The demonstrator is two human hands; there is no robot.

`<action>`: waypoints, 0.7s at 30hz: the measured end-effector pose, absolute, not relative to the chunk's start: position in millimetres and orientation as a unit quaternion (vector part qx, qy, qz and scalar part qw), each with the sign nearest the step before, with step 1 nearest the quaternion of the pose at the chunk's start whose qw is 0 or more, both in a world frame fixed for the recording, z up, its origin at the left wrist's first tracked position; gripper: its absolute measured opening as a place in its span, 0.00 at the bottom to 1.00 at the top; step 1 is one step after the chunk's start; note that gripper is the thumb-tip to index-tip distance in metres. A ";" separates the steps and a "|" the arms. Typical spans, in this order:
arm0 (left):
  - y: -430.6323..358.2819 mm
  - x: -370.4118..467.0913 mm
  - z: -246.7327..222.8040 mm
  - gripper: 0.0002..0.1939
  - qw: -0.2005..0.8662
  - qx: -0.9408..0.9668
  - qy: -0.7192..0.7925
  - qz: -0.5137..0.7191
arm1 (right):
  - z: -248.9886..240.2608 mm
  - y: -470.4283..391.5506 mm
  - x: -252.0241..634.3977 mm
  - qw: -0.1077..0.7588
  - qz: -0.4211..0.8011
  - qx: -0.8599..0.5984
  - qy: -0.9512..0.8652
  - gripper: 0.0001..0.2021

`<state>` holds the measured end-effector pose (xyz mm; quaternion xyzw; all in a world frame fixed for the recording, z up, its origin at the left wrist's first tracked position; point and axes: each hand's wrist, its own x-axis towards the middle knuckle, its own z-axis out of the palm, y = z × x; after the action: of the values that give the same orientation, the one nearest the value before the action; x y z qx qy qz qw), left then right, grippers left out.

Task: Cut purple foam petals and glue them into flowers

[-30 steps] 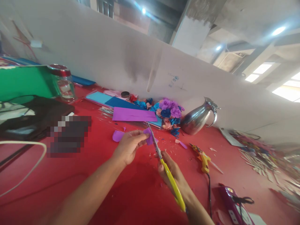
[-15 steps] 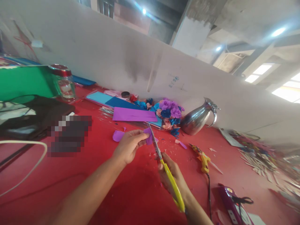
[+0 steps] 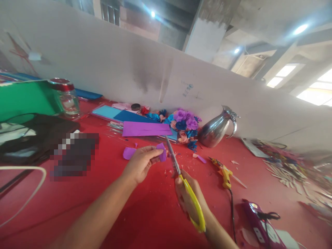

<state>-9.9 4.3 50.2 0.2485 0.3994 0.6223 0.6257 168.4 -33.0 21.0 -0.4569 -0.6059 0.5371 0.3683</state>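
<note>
Between the thumb and fingers of my left hand (image 3: 142,162) is a small folded piece of purple paper (image 3: 162,152). My right hand (image 3: 190,192) is wrapped round the yellow handles of a pair of scissors (image 3: 192,197), whose metal blades point up and away, just right of the paper and apart from it. Another purple piece (image 3: 128,153) lies on the red table beyond my left hand. Farther back rests a larger purple sheet (image 3: 146,129). Tiny paper scraps are scattered around the scissors.
Paper flowers (image 3: 185,121) stand beside a metal jug (image 3: 216,128) at the back. A yellow glue gun (image 3: 225,174), a purple power strip (image 3: 259,221) and thin sticks (image 3: 287,176) lie to the right. On the left are a glass jar (image 3: 67,100) and a dark bag (image 3: 38,136).
The scissor blades have come away from the purple paper, leaving a gap between them. The camera view has shifted slightly.
</note>
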 end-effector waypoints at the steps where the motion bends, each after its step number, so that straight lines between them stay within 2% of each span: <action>1: 4.2 -10.4 49.6 0.08 0.624 0.253 0.401 0.621 | 21.9 -32.5 167.9 0.384 0.544 -0.459 -0.588 0.20; 4: 3.0 -9.2 47.5 0.08 0.622 0.282 0.396 0.614 | 28.6 -27.9 167.4 0.436 0.549 -0.454 -0.550 0.20; 8: -1.4 1.9 44.7 0.08 0.641 0.304 0.370 0.600 | 34.3 -17.9 169.2 0.497 0.545 -0.421 -0.528 0.27; 10: -4.1 9.6 42.6 0.09 0.654 0.313 0.365 0.584 | 31.4 -13.9 170.4 0.526 0.553 -0.397 -0.511 0.28; 16: -7.8 21.7 35.3 0.08 0.659 0.343 0.383 0.549 | 27.5 -13.7 171.5 0.561 0.566 -0.340 -0.500 0.19; 21: -9.1 20.0 37.1 0.06 0.661 0.346 0.412 0.522 | 35.2 -14.4 173.3 0.560 0.573 -0.362 -0.476 0.18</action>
<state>20.0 -9.1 37.1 0.3464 0.4124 0.5224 0.6611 173.3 -14.4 35.2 -0.3619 -0.4756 0.5735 0.5604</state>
